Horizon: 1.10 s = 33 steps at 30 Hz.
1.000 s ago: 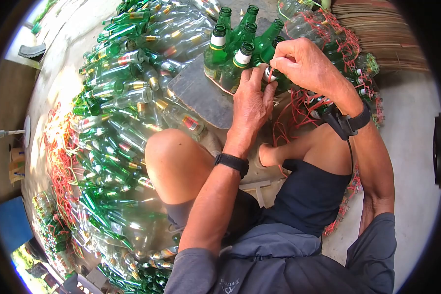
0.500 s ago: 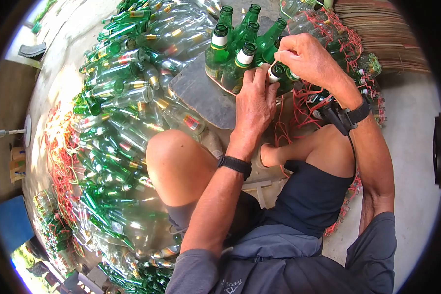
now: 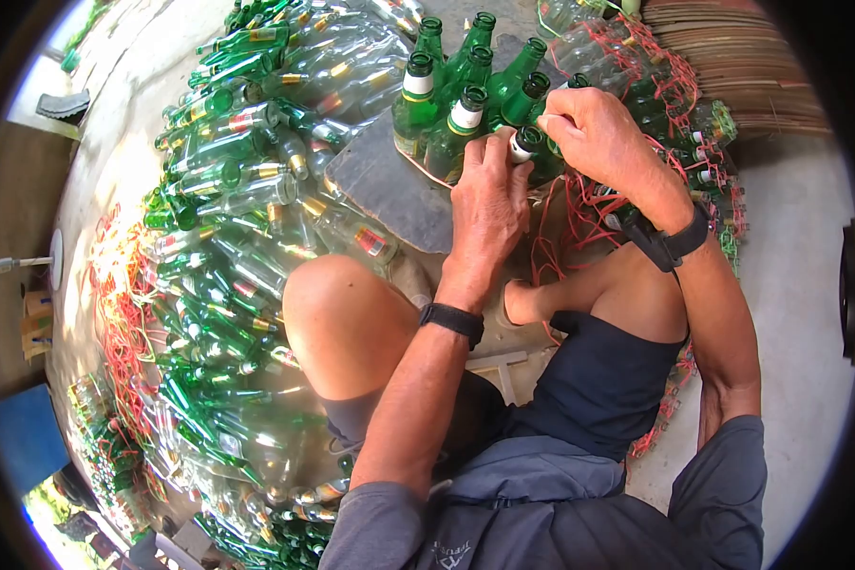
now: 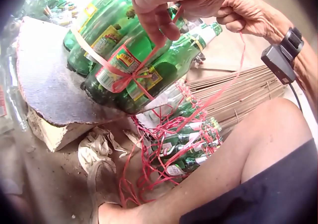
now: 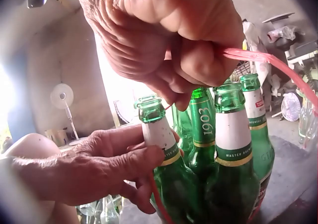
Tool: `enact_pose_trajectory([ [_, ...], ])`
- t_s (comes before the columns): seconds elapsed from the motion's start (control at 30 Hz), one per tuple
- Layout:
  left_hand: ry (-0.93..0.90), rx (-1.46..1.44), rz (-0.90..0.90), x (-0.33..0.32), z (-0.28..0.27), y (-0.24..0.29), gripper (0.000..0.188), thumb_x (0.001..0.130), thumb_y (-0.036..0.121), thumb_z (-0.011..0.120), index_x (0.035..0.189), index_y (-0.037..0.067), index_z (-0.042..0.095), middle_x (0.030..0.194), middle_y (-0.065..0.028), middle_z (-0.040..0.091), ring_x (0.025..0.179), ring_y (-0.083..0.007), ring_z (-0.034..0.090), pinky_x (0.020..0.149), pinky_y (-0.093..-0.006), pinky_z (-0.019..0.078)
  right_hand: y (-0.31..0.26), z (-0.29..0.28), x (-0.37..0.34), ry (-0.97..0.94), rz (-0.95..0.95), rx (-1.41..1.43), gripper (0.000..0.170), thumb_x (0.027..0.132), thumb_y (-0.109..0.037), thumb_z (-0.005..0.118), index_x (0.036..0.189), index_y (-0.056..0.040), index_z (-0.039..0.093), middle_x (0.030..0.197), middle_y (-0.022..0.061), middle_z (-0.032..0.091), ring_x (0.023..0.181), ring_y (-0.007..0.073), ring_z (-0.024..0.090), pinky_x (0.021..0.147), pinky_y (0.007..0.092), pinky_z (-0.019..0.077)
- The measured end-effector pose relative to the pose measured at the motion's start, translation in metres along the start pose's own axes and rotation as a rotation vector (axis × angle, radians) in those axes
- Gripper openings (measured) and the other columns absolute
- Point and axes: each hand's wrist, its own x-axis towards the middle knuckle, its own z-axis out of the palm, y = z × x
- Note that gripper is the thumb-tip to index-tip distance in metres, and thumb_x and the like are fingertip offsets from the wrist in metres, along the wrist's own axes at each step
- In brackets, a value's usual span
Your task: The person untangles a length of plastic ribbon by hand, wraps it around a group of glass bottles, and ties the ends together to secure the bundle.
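Observation:
Several green glass bottles (image 3: 466, 116) stand bundled upright on a dark slab (image 3: 389, 180), bound low down by a knotted pink-red plastic twine (image 4: 121, 80). My left hand (image 3: 491, 195) grips the neck of the nearest white-collared bottle (image 5: 159, 129), thumb across its label. Twine runs up the bottle's side beneath these fingers. Just right of that neck, my right hand (image 3: 598, 138) is curled, pinching twine (image 5: 248, 55) whose tail hangs down in the left wrist view. Its fingertips overlap the bottle tops in the right wrist view.
Loose green and clear bottles (image 3: 228, 256) lie heaped on the left. Red twine (image 3: 119, 285) lies tangled beyond them. Tied bottle bundles (image 4: 186, 149) rest on the right, near stacked brown slats (image 3: 746, 66). My bent knees flank the work, and a fan (image 5: 62, 97) stands behind.
My right hand has shifted slightly right from the nearest bottle's neck, uncovering more bottle mouths. The strand seen across that neck earlier no longer shows in the head view. My left hand stays there.

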Motion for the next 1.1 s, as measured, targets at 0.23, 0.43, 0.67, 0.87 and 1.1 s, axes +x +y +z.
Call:
enact_pose_trajectory([
  [0.23,0.008,0.007,0.012,0.000,0.000,-0.003,0.041,0.092,0.012,0.069,0.130,0.004,0.057,0.110,-0.0206,0.063,0.099,-0.0432,0.064,0.084,-0.0487,0.0518,0.003,0.014,-0.023,0.056,-0.067,-0.039,0.018,0.090,-0.014,0.061,0.078,-0.0007,0.060,0.073,0.0249,0.063,0.077,0.0476,0.063,0.066,0.0543,0.0487],
  [0.43,0.004,0.025,0.022,0.000,0.001,-0.002,0.040,0.092,0.009,0.068,0.130,0.004,0.058,0.118,-0.0218,0.061,0.101,-0.0436,0.065,0.082,-0.0502,0.0545,-0.007,0.024,-0.040,0.087,-0.078,-0.051,0.012,0.093,-0.013,0.060,0.086,-0.0030,0.058,0.075,0.0236,0.063,0.079,0.0471,0.064,0.066,0.0560,0.0484],
  [0.67,0.024,0.016,0.046,-0.001,0.001,-0.003,0.039,0.092,0.009,0.068,0.129,0.005,0.059,0.115,-0.0209,0.062,0.099,-0.0422,0.066,0.082,-0.0490,0.0543,-0.015,0.037,-0.057,0.139,-0.157,-0.164,0.005,0.092,-0.009,0.058,0.090,-0.0038,0.057,0.079,0.0177,0.067,0.076,0.0390,0.068,0.065,0.0499,0.0542],
  [0.87,0.027,0.011,0.051,0.000,0.000,-0.007,0.039,0.093,0.010,0.069,0.130,0.007,0.060,0.113,-0.0202,0.063,0.096,-0.0406,0.066,0.081,-0.0476,0.0541,-0.030,0.036,-0.068,0.095,-0.169,-0.188,0.004,0.089,-0.006,0.058,0.093,-0.0040,0.056,0.081,0.0165,0.064,0.072,0.0402,0.067,0.062,0.0500,0.0538],
  [1.1,0.087,0.085,0.110,-0.005,-0.006,-0.002,0.040,0.091,0.009,0.069,0.131,0.009,0.060,0.117,-0.0197,0.062,0.090,-0.0359,0.068,0.074,-0.0445,0.0566,-0.042,0.027,-0.069,0.058,-0.189,-0.201,0.006,0.088,-0.006,0.058,0.092,-0.0026,0.055,0.081,0.0155,0.062,0.071,0.0399,0.067,0.061,0.0495,0.0536],
])
